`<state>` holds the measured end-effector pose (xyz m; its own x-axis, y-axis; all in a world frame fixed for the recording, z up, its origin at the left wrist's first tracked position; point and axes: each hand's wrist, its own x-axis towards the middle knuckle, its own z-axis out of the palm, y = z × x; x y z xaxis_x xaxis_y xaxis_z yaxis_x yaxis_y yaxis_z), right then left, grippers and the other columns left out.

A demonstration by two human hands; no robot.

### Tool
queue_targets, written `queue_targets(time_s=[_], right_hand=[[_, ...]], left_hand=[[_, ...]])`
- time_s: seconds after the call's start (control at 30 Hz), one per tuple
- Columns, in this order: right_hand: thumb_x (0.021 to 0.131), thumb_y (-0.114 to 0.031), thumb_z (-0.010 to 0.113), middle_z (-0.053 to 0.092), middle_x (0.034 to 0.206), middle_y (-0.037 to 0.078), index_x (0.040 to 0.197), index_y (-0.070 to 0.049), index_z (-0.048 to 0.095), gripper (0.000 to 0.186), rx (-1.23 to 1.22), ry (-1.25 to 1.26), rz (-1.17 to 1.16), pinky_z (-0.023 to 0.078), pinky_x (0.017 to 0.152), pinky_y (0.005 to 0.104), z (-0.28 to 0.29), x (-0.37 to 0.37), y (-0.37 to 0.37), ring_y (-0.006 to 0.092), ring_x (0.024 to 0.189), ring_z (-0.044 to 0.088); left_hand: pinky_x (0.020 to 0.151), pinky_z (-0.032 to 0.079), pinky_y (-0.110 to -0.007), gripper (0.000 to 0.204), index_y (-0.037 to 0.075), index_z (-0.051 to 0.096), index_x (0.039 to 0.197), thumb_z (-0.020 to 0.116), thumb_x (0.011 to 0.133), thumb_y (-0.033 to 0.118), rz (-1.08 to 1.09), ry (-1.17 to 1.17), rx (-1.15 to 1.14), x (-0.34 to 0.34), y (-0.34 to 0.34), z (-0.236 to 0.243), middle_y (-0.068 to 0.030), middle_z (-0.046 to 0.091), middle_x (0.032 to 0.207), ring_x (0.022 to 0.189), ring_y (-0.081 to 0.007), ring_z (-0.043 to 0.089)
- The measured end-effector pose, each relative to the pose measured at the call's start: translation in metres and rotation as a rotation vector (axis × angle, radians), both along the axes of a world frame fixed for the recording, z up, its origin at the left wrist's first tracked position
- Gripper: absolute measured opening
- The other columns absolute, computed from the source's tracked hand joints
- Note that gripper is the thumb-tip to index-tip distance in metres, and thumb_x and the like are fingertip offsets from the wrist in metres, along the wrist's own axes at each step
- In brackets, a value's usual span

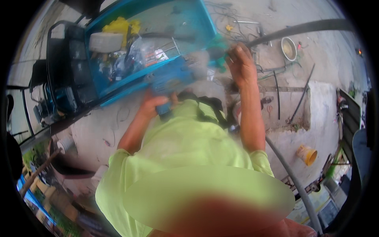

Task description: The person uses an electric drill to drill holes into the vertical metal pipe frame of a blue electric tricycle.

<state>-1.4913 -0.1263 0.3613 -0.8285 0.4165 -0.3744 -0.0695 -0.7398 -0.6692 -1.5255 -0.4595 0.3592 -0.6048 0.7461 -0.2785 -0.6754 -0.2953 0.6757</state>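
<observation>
My left hand [153, 103] is wrapped round the grip of a blue handheld power tool [169, 79] in front of my waist. The tool's front end is smeared by motion, so its exact kind does not show. My right hand [241, 65] is raised to the right of the tool, its fingers closed at the near end of a long black pipe [300, 29]. That pipe runs off to the upper right. Something green and blurred [217, 49] lies between the tool's front and my right fingers.
Ahead on the left stands a blue cart bed [211, 19] with a yellow bag [118, 27] and clear plastic bags [138, 51], beside a black seat [75, 59]. On the concrete are a white basin [289, 49], a yellow bucket [307, 155], loose cables and a grey hose [290, 173].
</observation>
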Motion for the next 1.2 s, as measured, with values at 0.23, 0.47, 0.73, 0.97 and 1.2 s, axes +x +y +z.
queue_targets(time_s=[0.23, 0.47, 0.73, 0.97, 1.2], right_hand=[[0.090, -0.013, 0.071, 0.067, 0.110, 0.005, 0.120, -0.009, 0.060, 0.032, -0.016, 0.254, 0.018, 0.047, 0.085, 0.0363, 0.025, 0.000, -0.001, 0.0224, 0.102, 0.062], [0.089, -0.013, 0.073, 0.067, 0.105, 0.005, 0.118, -0.007, 0.060, 0.032, 0.060, 0.250, -0.054, 0.049, 0.081, 0.0343, 0.055, 0.002, -0.006, 0.0231, 0.098, 0.066], [0.092, -0.012, 0.069, 0.066, 0.103, 0.007, 0.118, -0.005, 0.059, 0.029, 0.140, 0.306, -0.068, 0.050, 0.080, 0.0344, 0.069, -0.001, -0.008, 0.0224, 0.095, 0.065], [0.091, -0.013, 0.071, 0.067, 0.101, 0.007, 0.114, -0.005, 0.060, 0.026, 0.167, 0.336, -0.085, 0.053, 0.083, 0.0369, 0.075, 0.003, -0.006, 0.0232, 0.094, 0.067], [0.090, -0.017, 0.073, 0.068, 0.097, 0.009, 0.114, 0.000, 0.062, 0.031, 0.379, 0.252, -0.152, 0.054, 0.079, 0.0336, 0.084, 0.008, -0.006, 0.0208, 0.089, 0.067]], left_hand=[[0.062, 0.054, -0.039, 0.061, -0.005, 0.051, 0.127, 0.071, 0.075, 0.019, -0.062, 0.086, 0.054, -0.014, 0.003, 0.012, -0.0190, 0.064, 0.095, 0.075, -0.0301, 0.064], [0.061, 0.053, -0.038, 0.064, -0.004, 0.049, 0.130, 0.072, 0.075, 0.021, -0.061, 0.077, 0.111, -0.014, 0.006, 0.018, -0.0163, 0.062, 0.090, 0.072, -0.0284, 0.061], [0.056, 0.053, -0.036, 0.067, -0.003, 0.049, 0.130, 0.073, 0.073, 0.022, -0.050, 0.078, 0.132, -0.014, 0.011, 0.025, -0.0150, 0.062, 0.087, 0.065, -0.0261, 0.061], [0.057, 0.053, -0.036, 0.068, -0.003, 0.049, 0.130, 0.074, 0.073, 0.022, -0.056, 0.059, 0.141, -0.011, 0.012, 0.026, -0.0154, 0.062, 0.087, 0.065, -0.0269, 0.061], [0.059, 0.053, -0.037, 0.066, -0.002, 0.050, 0.130, 0.073, 0.073, 0.022, -0.078, 0.068, 0.154, -0.009, 0.019, 0.026, -0.0157, 0.062, 0.089, 0.070, -0.0282, 0.062]])
